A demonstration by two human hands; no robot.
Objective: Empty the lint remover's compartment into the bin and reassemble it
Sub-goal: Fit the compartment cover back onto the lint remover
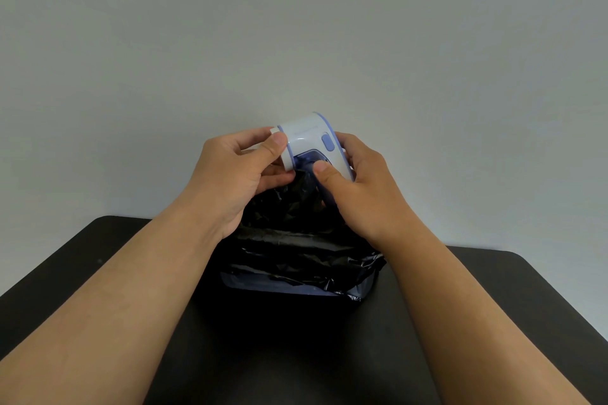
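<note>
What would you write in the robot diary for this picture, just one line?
lint remover held over bin | left hand grips head end | right hand thumb on blue compartment | compartment attached

Single head-worn wide-angle view from my own eye level, facing forward and down, close over my forearms, the dark matte table [98,273] and a plain grey wall [296,26].

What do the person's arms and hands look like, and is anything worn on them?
Both forearms are bare, with no sleeves in view. The left hand and right hand wear no gloves, rings, watch or bracelet. The visible thumbnails are short and unpainted.
</note>
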